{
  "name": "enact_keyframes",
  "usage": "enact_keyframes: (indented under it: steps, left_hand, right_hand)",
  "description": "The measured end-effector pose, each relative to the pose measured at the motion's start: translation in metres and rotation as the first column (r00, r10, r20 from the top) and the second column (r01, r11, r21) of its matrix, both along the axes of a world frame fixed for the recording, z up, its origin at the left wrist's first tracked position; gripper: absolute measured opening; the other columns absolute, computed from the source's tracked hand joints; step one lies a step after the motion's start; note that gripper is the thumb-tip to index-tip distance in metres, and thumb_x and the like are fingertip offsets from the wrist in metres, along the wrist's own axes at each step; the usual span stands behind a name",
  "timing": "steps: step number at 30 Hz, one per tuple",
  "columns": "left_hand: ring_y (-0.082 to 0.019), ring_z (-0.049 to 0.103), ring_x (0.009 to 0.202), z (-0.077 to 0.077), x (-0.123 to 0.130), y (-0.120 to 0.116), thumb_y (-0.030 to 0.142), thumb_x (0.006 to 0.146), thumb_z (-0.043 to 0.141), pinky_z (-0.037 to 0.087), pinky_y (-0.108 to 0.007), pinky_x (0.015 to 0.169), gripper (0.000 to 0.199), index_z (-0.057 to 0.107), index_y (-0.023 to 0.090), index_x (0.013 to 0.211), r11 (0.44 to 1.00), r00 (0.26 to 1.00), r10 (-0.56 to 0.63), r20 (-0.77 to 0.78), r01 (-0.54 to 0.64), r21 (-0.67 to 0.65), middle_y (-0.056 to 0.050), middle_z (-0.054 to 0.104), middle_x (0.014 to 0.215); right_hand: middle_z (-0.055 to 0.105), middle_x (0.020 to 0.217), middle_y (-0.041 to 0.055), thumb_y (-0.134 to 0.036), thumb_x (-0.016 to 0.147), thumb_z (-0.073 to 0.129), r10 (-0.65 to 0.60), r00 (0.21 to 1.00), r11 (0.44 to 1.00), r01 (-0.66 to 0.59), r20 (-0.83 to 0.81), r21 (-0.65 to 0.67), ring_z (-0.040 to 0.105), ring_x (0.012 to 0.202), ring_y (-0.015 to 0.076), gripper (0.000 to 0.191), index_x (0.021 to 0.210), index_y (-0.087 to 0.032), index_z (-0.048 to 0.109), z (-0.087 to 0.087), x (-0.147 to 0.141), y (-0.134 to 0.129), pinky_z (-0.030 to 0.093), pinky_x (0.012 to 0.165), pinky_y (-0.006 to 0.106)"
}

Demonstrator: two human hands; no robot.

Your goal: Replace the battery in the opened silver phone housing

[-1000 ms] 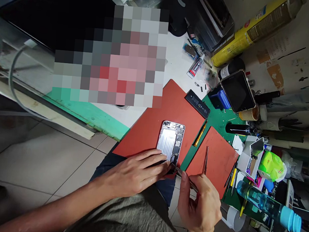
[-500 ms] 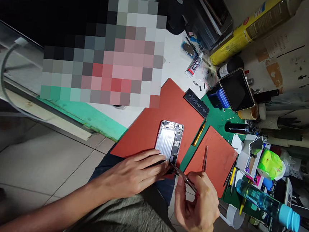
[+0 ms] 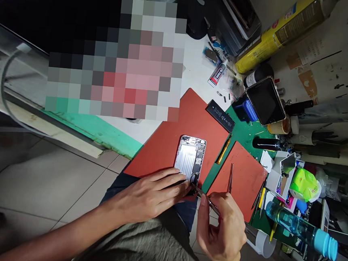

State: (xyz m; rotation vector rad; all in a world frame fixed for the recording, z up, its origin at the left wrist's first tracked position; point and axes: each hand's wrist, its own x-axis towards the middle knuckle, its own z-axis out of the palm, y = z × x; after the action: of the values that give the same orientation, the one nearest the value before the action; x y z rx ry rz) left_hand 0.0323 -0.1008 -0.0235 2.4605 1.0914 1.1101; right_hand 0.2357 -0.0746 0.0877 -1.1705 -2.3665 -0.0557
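An opened smartphone [image 3: 186, 160], its silver inner shell and circuit board bare, lies at the near edge of an orange-red mat [image 3: 193, 120]. My left hand [image 3: 159, 190] grips its lower end, fingers laid across it; the thumb is hidden. A slim metal screwdriver [image 3: 212, 203] with a ridged shaft is pinched in my right hand [image 3: 224, 228]. Its tip meets the phone's lower right corner, beside my left fingertips. Just beyond my right hand are thin tweezers [image 3: 231, 178], their lower end hidden behind the fingers; I cannot tell whether the hand touches them.
A black phone battery [image 3: 221, 115] and a gold screwdriver [image 3: 223, 149] lie by the mat's right edge. A second orange mat [image 3: 240, 173] lies right. Beyond are a glue tube [image 3: 218, 73], a propped phone [image 3: 267, 100], a yellow can [image 3: 276, 34] and a blue bottle [image 3: 299, 229].
My right hand and the screwdriver have shifted very slightly, the tip staying at the phone's lower corner. My left hand and the phone look unchanged.
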Motion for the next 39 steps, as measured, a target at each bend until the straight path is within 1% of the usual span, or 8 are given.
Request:
enact_keyframes:
  steps: [5,11,14,19,25,29,34,39]
  left_hand:
    - [-0.025,0.066,0.132,-0.0014,0.001,0.0,0.012,0.106,0.058,0.051,-0.045,0.123,0.028,0.074,0.014,0.129,1.0,1.0,0.004,0.012,-0.004,0.004,-0.005,0.08,0.126]
    - [-0.025,0.066,0.133,-0.0008,0.0014,0.0014,0.012,0.103,0.064,0.049,-0.045,0.124,0.027,0.074,0.012,0.128,1.0,1.0,-0.004,0.018,0.004,0.007,-0.007,0.08,0.125]
    - [-0.025,0.066,0.131,-0.0003,0.0006,0.0017,0.012,0.105,0.06,0.05,-0.045,0.123,0.028,0.074,0.011,0.13,1.0,1.0,-0.002,0.019,0.002,0.005,-0.007,0.08,0.124]
    - [-0.025,0.066,0.131,-0.0014,0.0005,0.0009,0.013,0.104,0.062,0.049,-0.045,0.124,0.025,0.075,0.012,0.126,1.0,1.0,0.002,0.026,-0.002,0.013,-0.006,0.08,0.124]
    - [-0.024,0.066,0.131,-0.0001,0.0008,0.0011,0.015,0.1,0.069,0.05,-0.044,0.124,0.026,0.075,0.014,0.125,1.0,1.0,0.001,0.003,-0.001,0.006,-0.006,0.08,0.123]
    - [-0.025,0.065,0.132,-0.0007,0.0009,0.0009,0.013,0.102,0.065,0.05,-0.044,0.125,0.027,0.074,0.013,0.128,1.0,1.0,-0.006,0.018,0.006,0.009,-0.006,0.08,0.125]
    - [-0.025,0.066,0.132,-0.002,0.0013,0.0,0.013,0.103,0.064,0.05,-0.045,0.125,0.029,0.073,0.012,0.131,1.0,1.0,0.005,0.011,-0.005,0.001,-0.007,0.08,0.125]
    - [-0.024,0.066,0.132,-0.0021,0.001,0.0004,0.013,0.104,0.061,0.049,-0.044,0.125,0.027,0.075,0.014,0.128,1.0,1.0,-0.003,0.022,0.003,0.008,-0.007,0.08,0.126]
  right_hand:
    - [0.063,0.07,0.0002,-0.008,0.1,0.074,-0.001,1.0,1.0,0.001,0.007,0.0,0.063,0.059,0.0153,0.009,0.102,-0.013,0.068,0.0012,-0.0014,0.0027,0.051,0.057,0.031]
    - [0.065,0.073,0.0015,-0.007,0.101,0.07,0.012,1.0,0.999,-0.013,-0.009,-0.039,0.06,0.06,0.0149,0.008,0.104,-0.013,0.066,0.0017,-0.001,0.002,0.05,0.056,0.031]
    - [0.063,0.07,-0.0011,-0.008,0.1,0.074,-0.007,1.0,1.0,0.007,0.003,-0.002,0.057,0.056,0.0133,0.011,0.104,-0.015,0.067,0.001,-0.0009,0.0017,0.049,0.055,0.03]
    - [0.065,0.073,0.0005,-0.01,0.102,0.071,-0.017,1.0,1.0,0.017,0.006,-0.011,0.064,0.061,0.0152,0.007,0.103,-0.015,0.066,-0.0001,-0.0009,0.0036,0.051,0.057,0.031]
    - [0.063,0.07,-0.0017,-0.011,0.101,0.075,-0.03,1.0,0.999,0.03,0.0,-0.013,0.056,0.056,0.013,0.01,0.1,-0.016,0.065,0.0,-0.0011,0.0049,0.047,0.054,0.03]
    - [0.065,0.074,0.0008,-0.007,0.102,0.071,-0.005,1.0,0.999,0.005,-0.006,-0.048,0.058,0.06,0.0141,0.01,0.104,-0.015,0.065,0.0001,-0.0013,0.0049,0.048,0.057,0.03]
    - [0.061,0.07,-0.0021,-0.007,0.101,0.073,-0.02,1.0,0.999,0.02,-0.007,-0.038,0.054,0.056,0.0122,0.013,0.1,-0.016,0.064,0.0011,-0.0038,0.0057,0.046,0.057,0.029]
    - [0.058,0.07,-0.0029,-0.007,0.101,0.07,-0.033,0.999,0.996,0.033,-0.002,-0.078,0.054,0.057,0.0129,0.013,0.102,-0.017,0.062,0.0025,-0.0057,0.0059,0.044,0.055,0.029]
